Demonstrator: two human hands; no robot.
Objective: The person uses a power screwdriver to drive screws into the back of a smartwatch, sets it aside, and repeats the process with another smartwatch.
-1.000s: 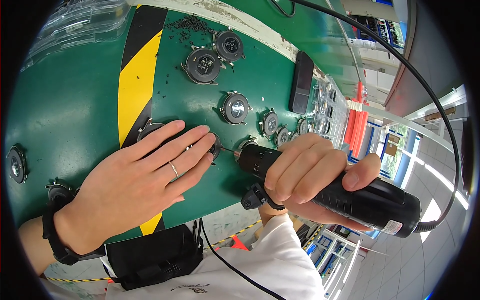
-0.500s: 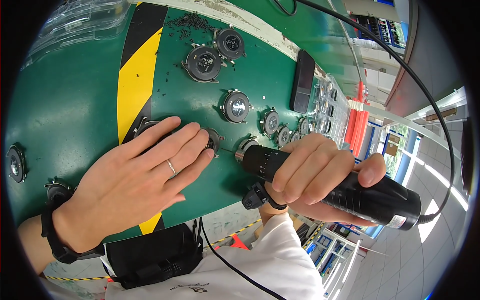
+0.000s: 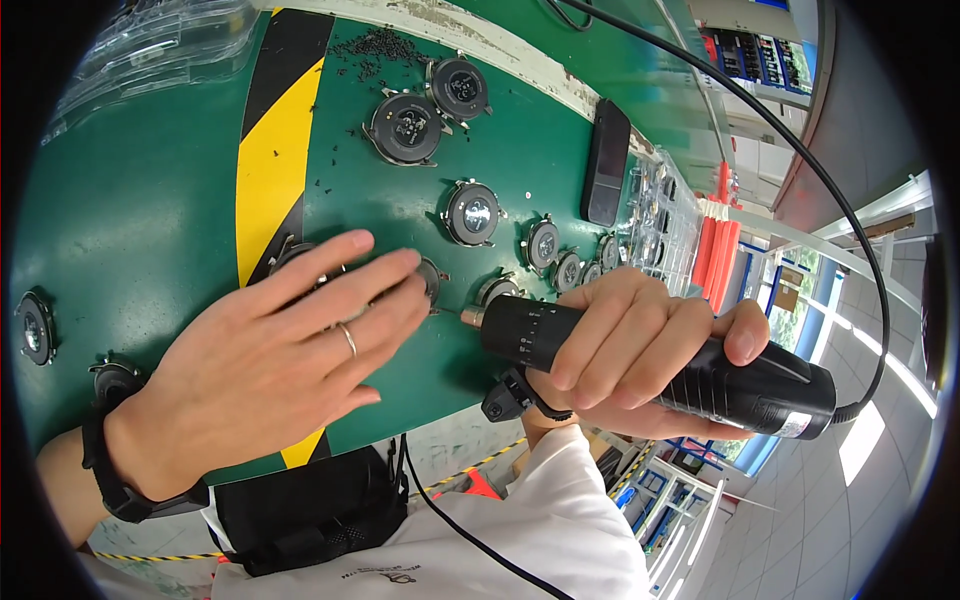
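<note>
My right hand (image 3: 640,350) is closed around a black electric screwdriver (image 3: 770,395), held nearly level with its nose toward the left. Its thin bit points at a round watch case (image 3: 433,283); whether it touches is too fine to tell. My left hand (image 3: 290,350) lies palm down with fingers stretched out, their tips over that same watch case and covering most of it. Another watch case (image 3: 292,255) shows partly behind the left fingers. Just beyond the screwdriver's nose sits one more watch case (image 3: 497,288).
Several watch cases (image 3: 472,212) lie face down on the green table (image 3: 390,200). Loose black screws (image 3: 380,45) are heaped at the far edge. A black phone-like device (image 3: 606,165) lies near clear trays (image 3: 665,215). The screwdriver's cable (image 3: 800,120) arches overhead at the right.
The screwdriver has shifted slightly, its nose moving a little down and its rear end a little up. My left fingers have slid slightly to the right over the watch case.
</note>
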